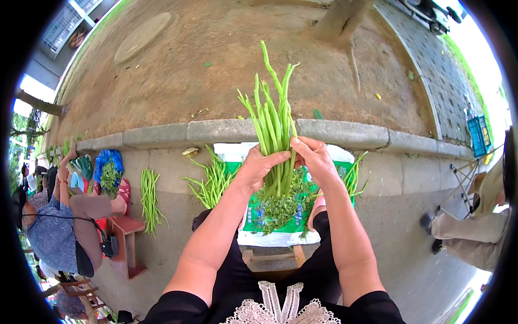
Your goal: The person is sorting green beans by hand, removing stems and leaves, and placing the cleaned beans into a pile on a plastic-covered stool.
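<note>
My left hand (261, 166) is wrapped around the lower part of a bundle of green vegetable stalks (270, 117), which points away from me and fans out at the far end. At the bundle's right side my right hand (313, 156) pinches one stalk between thumb and fingers. Below both hands a green and white plastic sack (245, 202) lies flat, with leafy green trimmings (279, 212) scattered over it. A loose heap of stalks (214, 176) rests left of the sack, partly on its edge. More stalks (354, 176) lie at its right edge, partly behind my right forearm.
A stone curb (226, 131) borders bare soil beyond the sack. To the left are a pile of stalks (149, 198), a reddish wooden stool (125, 235), a blue bag of greens (109, 172) and a seated person (56, 231). Another person's legs (465, 233) are at right, near a blue crate (479, 135).
</note>
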`<state>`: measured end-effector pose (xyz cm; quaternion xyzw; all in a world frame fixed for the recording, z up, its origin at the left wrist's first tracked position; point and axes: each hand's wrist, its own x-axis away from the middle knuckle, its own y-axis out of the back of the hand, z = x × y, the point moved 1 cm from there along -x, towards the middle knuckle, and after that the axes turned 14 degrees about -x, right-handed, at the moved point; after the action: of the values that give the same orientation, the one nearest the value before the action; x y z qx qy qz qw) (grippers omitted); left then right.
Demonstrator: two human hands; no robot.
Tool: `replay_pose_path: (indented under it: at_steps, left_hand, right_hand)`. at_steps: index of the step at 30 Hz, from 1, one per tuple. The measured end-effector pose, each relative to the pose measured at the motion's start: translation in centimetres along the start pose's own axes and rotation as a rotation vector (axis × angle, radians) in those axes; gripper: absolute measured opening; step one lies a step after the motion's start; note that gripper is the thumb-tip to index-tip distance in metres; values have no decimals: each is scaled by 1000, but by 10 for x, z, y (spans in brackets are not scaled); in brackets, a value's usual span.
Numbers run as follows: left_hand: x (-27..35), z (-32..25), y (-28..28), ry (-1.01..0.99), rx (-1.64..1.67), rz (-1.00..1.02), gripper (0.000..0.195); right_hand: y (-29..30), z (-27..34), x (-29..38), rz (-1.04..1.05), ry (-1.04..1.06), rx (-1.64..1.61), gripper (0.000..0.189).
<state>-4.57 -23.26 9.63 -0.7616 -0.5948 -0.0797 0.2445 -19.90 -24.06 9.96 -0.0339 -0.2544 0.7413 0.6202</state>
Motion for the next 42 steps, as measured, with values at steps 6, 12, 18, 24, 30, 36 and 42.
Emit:
replay_pose_path:
  at_steps: [6, 12, 18, 24, 30, 36, 42]
  left_hand:
    - [4, -8, 17, 43, 0, -31, 31]
    - [2, -7, 33, 40, 67, -76, 29]
    - [1, -4, 22, -25, -134, -141, 36]
    - [5, -7, 11, -66, -81, -75, 37]
    - [0, -6, 30, 45, 36, -151, 27]
    - [-2, -10, 29, 16, 121, -132, 29]
    - [-1, -3, 15, -18, -3, -81, 27]
  right_hand:
    - [-2, -6, -7, -94, -13, -445, 15]
    - [40, 26, -9, -332, 213, -841, 11]
    - [-20, -3, -9, -149, -131, -123, 28]
    - [-18, -13, -15, -87, -124, -91, 26]
    - [0, 9, -18, -373, 136, -506, 15]
    - [18, 9, -13, -234, 45, -496, 16]
    - [-20, -6, -12, -124, -140, -66, 27]
